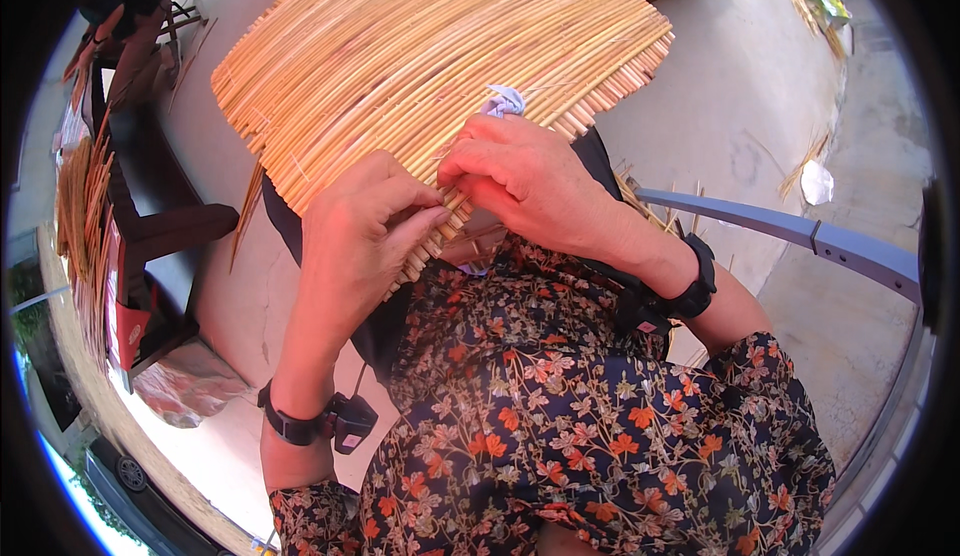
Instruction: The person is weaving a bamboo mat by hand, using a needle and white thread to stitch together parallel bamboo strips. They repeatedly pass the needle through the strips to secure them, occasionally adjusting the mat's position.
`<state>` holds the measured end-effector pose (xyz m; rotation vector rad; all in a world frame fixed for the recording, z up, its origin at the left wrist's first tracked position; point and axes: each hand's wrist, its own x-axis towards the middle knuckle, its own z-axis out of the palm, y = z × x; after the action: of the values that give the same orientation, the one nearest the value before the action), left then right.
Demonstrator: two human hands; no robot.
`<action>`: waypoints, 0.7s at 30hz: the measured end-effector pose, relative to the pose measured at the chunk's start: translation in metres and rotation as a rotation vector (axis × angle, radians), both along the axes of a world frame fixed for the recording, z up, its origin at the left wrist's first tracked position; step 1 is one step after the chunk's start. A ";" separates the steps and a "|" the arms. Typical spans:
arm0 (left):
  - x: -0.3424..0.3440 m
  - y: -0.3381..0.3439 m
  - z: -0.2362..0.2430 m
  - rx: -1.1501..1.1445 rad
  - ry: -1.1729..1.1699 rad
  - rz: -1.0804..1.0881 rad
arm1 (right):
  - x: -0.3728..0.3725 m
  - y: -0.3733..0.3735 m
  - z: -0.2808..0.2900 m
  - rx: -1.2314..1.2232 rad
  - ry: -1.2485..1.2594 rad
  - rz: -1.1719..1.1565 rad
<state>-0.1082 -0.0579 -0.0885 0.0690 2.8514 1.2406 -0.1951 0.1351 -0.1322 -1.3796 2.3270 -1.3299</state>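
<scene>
A mat of straw-coloured reed stalks, laid side by side, slopes away from my lap. Fine thread crosses the stalks near their ends. My left hand is closed on the mat's near edge, thumb and forefinger pinched together at a stalk. Right beside it, my right hand is curled over the same edge with its fingertips together; what they hold is hidden. A twisted lilac cloth strip shows just beyond the right knuckles, and I cannot tell whether it is tied to the mat.
At the left stands a dark wooden bench with a bundle of loose stalks next to it. A grey curved metal bar reaches in from the right. Scattered stalks and a white scrap lie on the pale floor.
</scene>
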 end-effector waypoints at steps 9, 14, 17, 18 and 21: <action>-0.006 -0.003 -0.012 0.152 0.018 -0.095 | -0.006 -0.006 0.005 0.076 -0.058 0.042; -0.020 -0.019 -0.008 0.634 0.109 0.160 | -0.009 -0.004 0.001 0.110 -0.029 0.094; -0.028 -0.022 0.001 0.729 0.061 0.198 | -0.014 -0.005 -0.002 0.039 -0.423 0.082; -0.028 -0.022 0.003 0.705 0.029 0.171 | -0.015 -0.006 0.004 -0.050 -0.621 0.052; -0.027 -0.016 0.003 0.730 0.042 0.157 | -0.015 -0.008 0.031 -0.265 -1.046 0.022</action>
<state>-0.1350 -0.0738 -0.0852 -0.1155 2.3029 2.2578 -0.2100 0.1272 -0.1010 -0.4800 1.4493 -1.7878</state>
